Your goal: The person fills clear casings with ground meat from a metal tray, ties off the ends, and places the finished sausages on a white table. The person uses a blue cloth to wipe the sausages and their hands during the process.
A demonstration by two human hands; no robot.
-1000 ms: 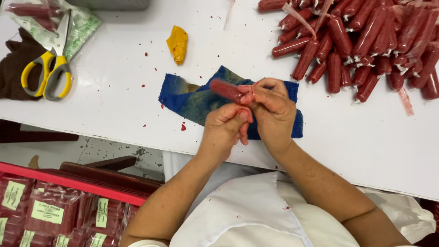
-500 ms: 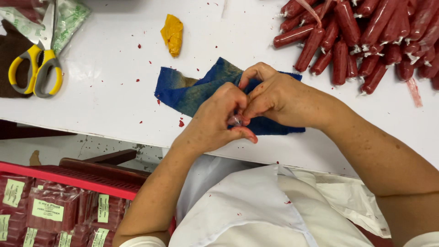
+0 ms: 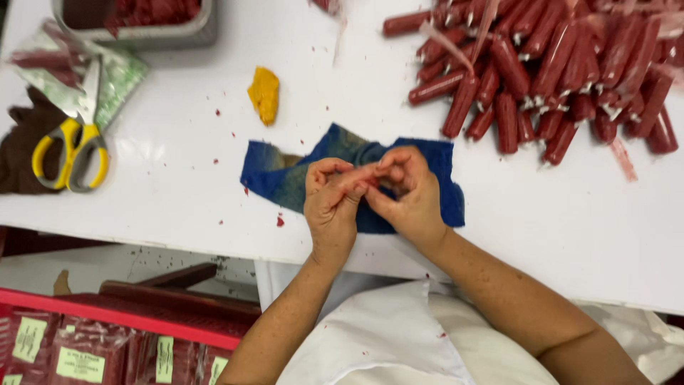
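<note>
My left hand and my right hand meet over a blue cloth on the white table. Both hands pinch a small reddish piece between their fingertips; most of it is hidden by the fingers. A large pile of red sausages in clear casings lies at the far right, beyond my right hand. A yellow rag lump sits behind the blue cloth.
Yellow-handled scissors lie at the left on a clear bag and a brown cloth. A metal tray stands at the far left. Below the table edge, a red crate holds packed labelled sausages.
A second ago a whole red sausage showed between my hands; now only a small reddish piece shows at the fingertips. The view has shifted, bringing the metal tray into sight.
</note>
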